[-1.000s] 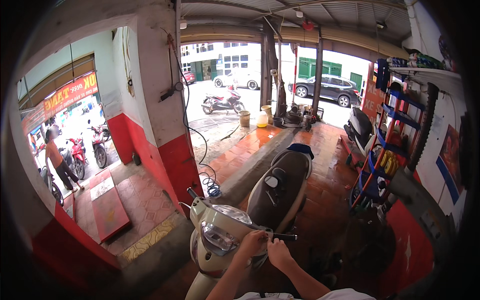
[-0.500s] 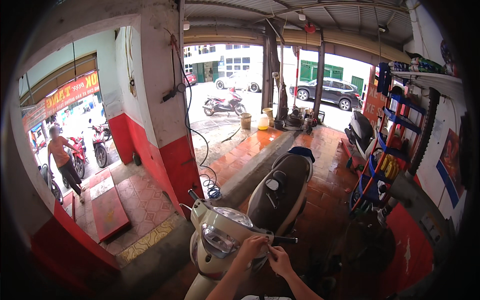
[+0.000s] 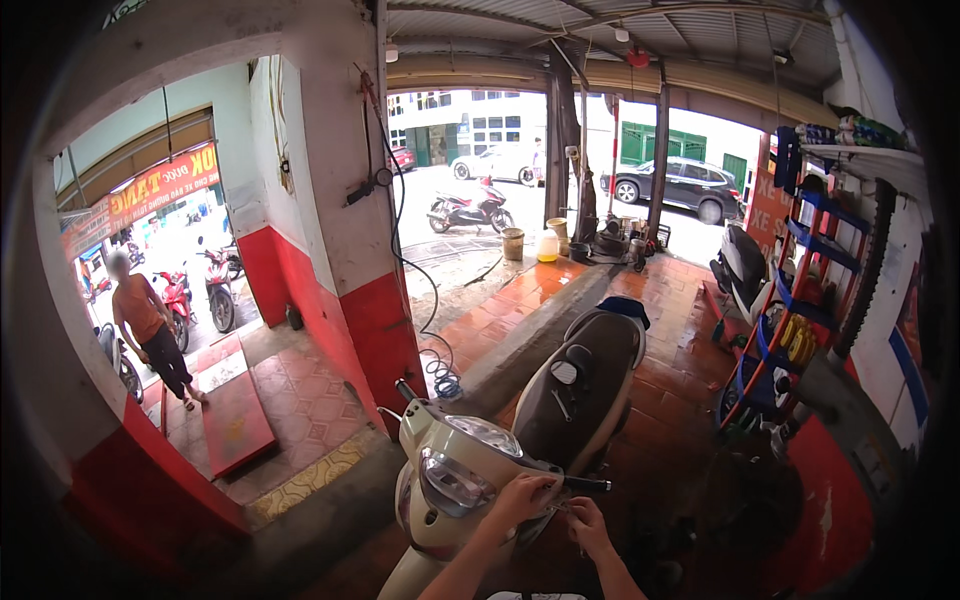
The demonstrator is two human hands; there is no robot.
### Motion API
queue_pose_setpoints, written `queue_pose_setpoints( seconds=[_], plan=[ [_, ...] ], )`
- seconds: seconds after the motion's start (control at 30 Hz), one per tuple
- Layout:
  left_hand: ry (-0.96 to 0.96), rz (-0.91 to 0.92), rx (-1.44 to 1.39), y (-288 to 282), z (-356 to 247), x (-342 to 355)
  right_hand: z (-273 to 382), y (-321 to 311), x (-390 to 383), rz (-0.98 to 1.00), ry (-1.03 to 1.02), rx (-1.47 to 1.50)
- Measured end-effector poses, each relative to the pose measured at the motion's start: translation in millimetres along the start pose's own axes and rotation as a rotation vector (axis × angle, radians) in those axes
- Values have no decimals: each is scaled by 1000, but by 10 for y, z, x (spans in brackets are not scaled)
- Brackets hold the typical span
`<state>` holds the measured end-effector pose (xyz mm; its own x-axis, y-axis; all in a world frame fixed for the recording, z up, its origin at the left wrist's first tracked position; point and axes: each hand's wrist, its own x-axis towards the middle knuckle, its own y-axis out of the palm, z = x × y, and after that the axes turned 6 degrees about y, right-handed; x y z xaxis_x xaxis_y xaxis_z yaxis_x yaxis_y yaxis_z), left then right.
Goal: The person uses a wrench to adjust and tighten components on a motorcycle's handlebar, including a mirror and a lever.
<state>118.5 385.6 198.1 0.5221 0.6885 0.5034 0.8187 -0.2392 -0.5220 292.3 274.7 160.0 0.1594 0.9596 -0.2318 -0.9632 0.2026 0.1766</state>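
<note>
A cream scooter (image 3: 425, 545) stands in front of me, its headlight side toward me. At the handlebar end near the black grip (image 3: 588, 485), my left hand (image 3: 524, 498) has its fingers bent together against the base of the bar; what they pinch is hidden. Just right of it, slightly lower, my right hand (image 3: 588, 525) is closed, thumb against fingers, around something small and thin that I cannot make out. On the dark seat (image 3: 596, 395) rest a round mirror (image 3: 564, 373) and a metal wrench (image 3: 562, 404).
A red-and-white pillar (image 3: 370, 310) with a coiled blue air hose (image 3: 442, 375) rises left of the scooter. Someone in an orange top (image 3: 140, 315) is beyond the left opening. A rack with blue trays (image 3: 800, 300) stands at right, near another scooter (image 3: 738, 270).
My right hand has drawn a little away from my left. The person at the left has walked closer. The whole view has shifted slightly, moving the scene rightward.
</note>
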Motion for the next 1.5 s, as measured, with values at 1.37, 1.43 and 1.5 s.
queue_pose_setpoints(
  seconds=[1.37, 1.43, 1.5],
  plan=[
    [-119, -85, -238, 474, 771, -49, -282, -452, 605, -187, -134, -339],
    [86, -94, -93, 403, 453, 102, -396, -655, 695, -227, -142, -378],
    [268, -108, 62, 237, 66, 102, -528, -761, 804, -208, -143, -296]
  ],
)
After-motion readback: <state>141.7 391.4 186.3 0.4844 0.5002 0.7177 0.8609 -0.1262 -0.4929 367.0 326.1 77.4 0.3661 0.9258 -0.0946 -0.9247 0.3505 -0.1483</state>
